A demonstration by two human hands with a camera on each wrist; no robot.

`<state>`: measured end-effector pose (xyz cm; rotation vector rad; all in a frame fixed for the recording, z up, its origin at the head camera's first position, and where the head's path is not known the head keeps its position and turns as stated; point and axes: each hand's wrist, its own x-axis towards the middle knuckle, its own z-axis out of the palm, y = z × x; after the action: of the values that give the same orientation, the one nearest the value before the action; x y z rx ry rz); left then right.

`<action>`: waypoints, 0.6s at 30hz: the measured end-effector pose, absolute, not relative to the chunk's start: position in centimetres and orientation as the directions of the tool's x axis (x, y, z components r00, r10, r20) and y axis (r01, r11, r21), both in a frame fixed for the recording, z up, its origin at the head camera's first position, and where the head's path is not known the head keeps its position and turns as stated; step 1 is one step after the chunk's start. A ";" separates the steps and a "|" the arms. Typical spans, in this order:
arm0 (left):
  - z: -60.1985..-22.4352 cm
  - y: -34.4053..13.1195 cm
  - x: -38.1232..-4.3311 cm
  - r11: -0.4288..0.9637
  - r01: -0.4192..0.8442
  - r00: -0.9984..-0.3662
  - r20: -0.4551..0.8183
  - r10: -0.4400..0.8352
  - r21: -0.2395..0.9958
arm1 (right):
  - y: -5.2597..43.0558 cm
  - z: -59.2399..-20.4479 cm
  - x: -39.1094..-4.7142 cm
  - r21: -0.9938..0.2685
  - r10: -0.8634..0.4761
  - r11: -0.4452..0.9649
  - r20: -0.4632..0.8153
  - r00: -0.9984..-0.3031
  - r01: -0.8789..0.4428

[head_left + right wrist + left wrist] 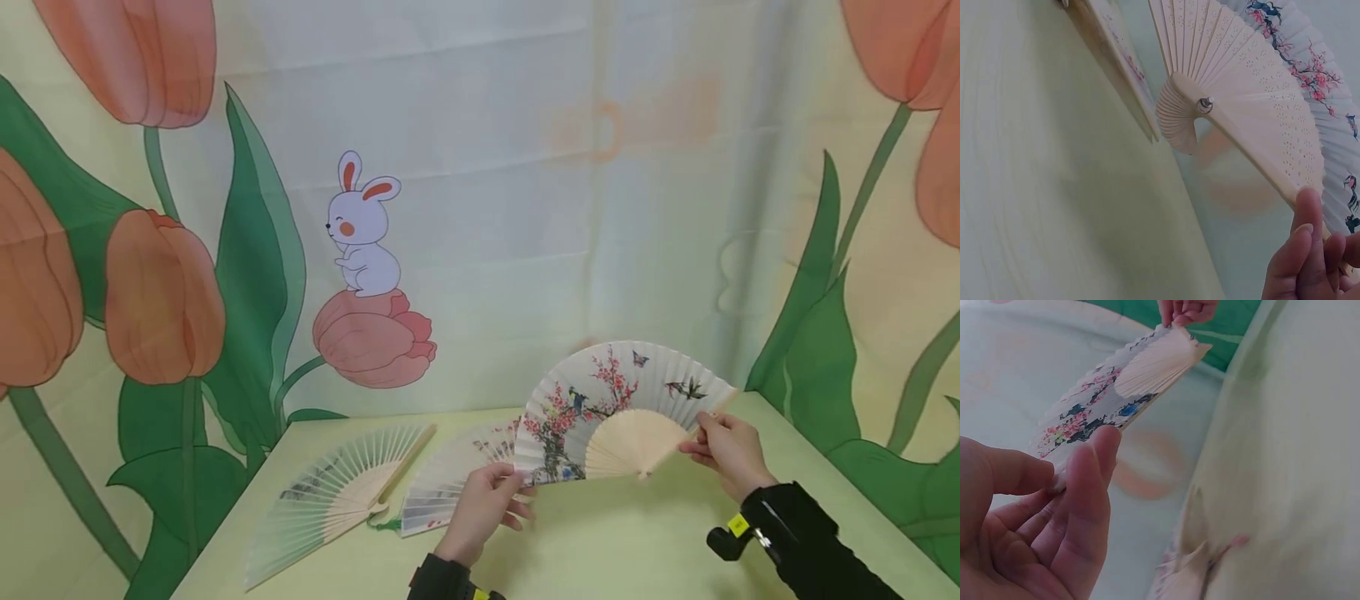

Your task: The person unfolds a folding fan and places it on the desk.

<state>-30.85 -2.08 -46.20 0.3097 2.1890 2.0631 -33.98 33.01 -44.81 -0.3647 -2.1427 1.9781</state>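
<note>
A folding fan [577, 408] is spread wide above the table, its white leaf printed with red blossoms, birds and a butterfly. Pale pierced ribs [1241, 81] meet at a metal pivot [1205, 105]. My left hand [483, 508] pinches the leaf's left edge between thumb and fingers. At the other side, my right hand [731, 454] grips the right guard stick. In the left wrist view, the left hand [1047, 512] holds the near corner of the leaf. The right hand [1316, 256] shows at the lower right of its own wrist view, fingers bent on the stick.
A green open fan [337, 500] lies at the table's left with a green tassel [386, 524]. Beside it lies another white open fan [450, 475], partly behind the left hand. A cloth backdrop [487, 208] with tulips and a rabbit rises behind the table [637, 550].
</note>
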 end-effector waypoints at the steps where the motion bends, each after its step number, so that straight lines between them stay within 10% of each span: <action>1: -46.5 -1.6 -30.9 0.052 0.054 -0.970 0.040 0.240 0.997 | 33.5 -45.0 -34.1 -0.995 0.314 0.086 -0.027 -0.949 0.057; 18: -50.8 3.4 -30.4 -0.020 -0.148 -0.891 -0.124 0.438 0.989 | 40.4 -48.3 -37.0 -0.966 0.295 0.196 -0.104 -0.950 0.166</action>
<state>-30.41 3.36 -50.84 0.3020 1.8615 1.9655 -36.96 40.44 -48.30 -0.4548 -2.3463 1.8738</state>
